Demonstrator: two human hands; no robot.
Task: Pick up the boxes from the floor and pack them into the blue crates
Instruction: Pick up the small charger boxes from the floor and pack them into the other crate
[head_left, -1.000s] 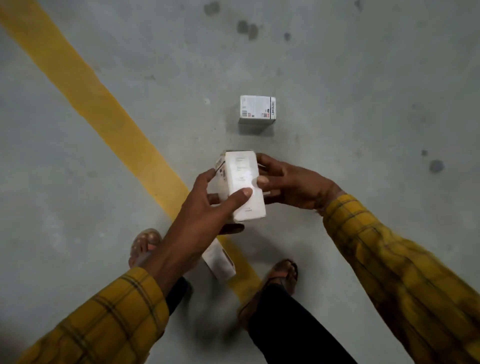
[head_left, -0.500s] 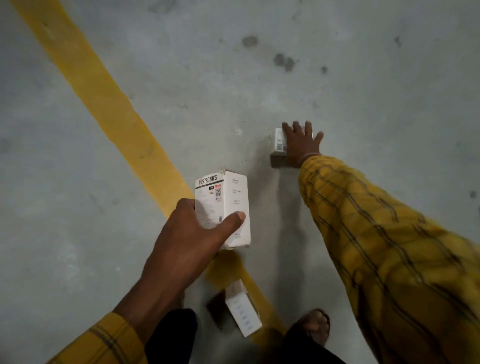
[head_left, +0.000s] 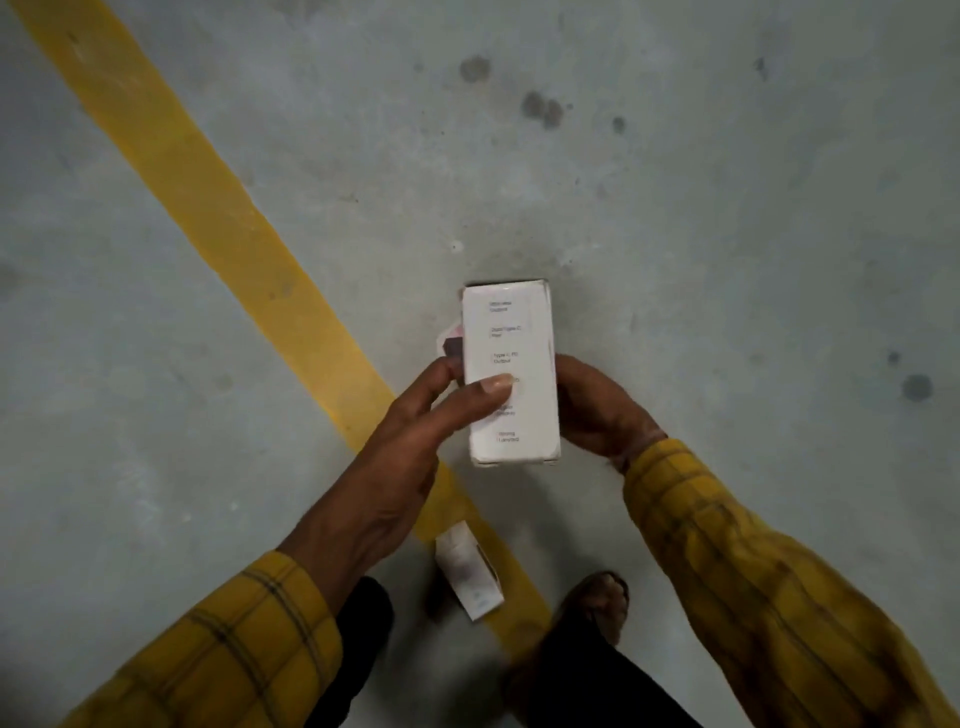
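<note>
I hold white boxes (head_left: 511, 371) in the air at mid frame, one face with small printed lines turned up. A second box edge with a dark patch peeks out on the stack's left. My left hand (head_left: 410, 452) grips the boxes from the left, thumb across the top face. My right hand (head_left: 597, 410) holds them from the right, fingers curled under and mostly hidden. Another white box (head_left: 470, 571) lies on the floor by my feet, on the yellow line. No blue crate is in view.
Grey concrete floor (head_left: 727, 234) with dark spots lies all around. A yellow painted line (head_left: 218, 208) runs diagonally from top left to my feet. My sandalled foot (head_left: 597, 603) stands beside the floor box.
My right hand has come back from the far box on the floor, which is no longer there. Both hands now hold the boxes together in front of me.
</note>
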